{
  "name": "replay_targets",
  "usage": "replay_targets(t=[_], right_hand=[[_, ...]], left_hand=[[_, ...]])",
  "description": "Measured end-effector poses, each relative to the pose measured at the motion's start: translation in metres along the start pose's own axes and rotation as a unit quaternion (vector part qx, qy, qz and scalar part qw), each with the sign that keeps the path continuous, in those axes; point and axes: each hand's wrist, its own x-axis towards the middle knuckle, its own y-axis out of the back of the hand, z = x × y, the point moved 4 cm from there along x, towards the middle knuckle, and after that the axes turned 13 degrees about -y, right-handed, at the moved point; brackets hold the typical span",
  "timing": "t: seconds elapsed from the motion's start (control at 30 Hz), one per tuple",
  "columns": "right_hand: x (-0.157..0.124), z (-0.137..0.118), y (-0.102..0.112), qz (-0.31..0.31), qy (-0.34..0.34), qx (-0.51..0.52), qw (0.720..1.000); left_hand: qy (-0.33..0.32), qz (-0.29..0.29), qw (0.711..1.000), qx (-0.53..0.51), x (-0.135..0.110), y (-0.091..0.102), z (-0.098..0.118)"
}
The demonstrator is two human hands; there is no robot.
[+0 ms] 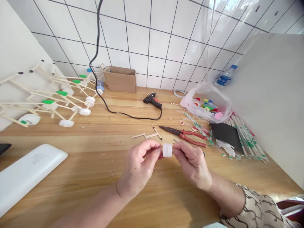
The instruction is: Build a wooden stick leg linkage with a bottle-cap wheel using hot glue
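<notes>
My left hand [140, 164] and my right hand [194, 164] are closed in a pinch on opposite sides of a white bottle-cap piece [167, 150], holding it above the table. It looks like two caps set face to face; whether a thin stick runs through it is hidden by my fingertips. Just beyond my hands lies a small frame of glued wooden sticks [148, 136] with a dark-tipped crosspiece. Long-nose pliers [182, 133] with red handles rest behind my right hand, and a blade tip [177, 140] shows near its fingers.
A black glue gun [153, 100] lies behind, its cord [128, 116] curving left. Stick models with cap wheels [66, 123] crowd the left, near a white power bank [33, 171]. A cardboard box [121, 79], a bag of caps [206, 104] and wrapped sticks [249, 139] stand farther off.
</notes>
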Motion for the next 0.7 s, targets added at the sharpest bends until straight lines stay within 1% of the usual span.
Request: replay_targets(t=[0.17,0.27,0.4,0.5,0.6,0.7], right_hand=[[-0.002,-0.001,-0.002,-0.023,-0.056,0.036,0.998],[-0.002,-0.002,-0.003,-0.031,-0.076,0.057,0.995],[0.002,-0.001,-0.002,-0.033,-0.08,0.063,0.994],[0.005,0.002,-0.001,-0.03,-0.079,0.057,0.995],[0.006,0.008,-0.001,-0.027,-0.095,0.06,0.993],[0.007,0.011,-0.001,-0.023,-0.105,0.064,0.992]], left_hand=[[-0.049,0.008,0.998,0.04,-0.002,0.0,0.004],[-0.058,0.011,0.997,0.046,-0.002,0.0,0.004],[-0.026,-0.001,0.999,0.028,-0.001,0.0,0.0],[0.009,-0.004,1.0,-0.015,0.001,0.001,-0.004],[0.042,0.003,0.997,-0.063,0.002,0.002,-0.008],[0.046,-0.008,0.994,-0.098,0.003,0.001,-0.008]])
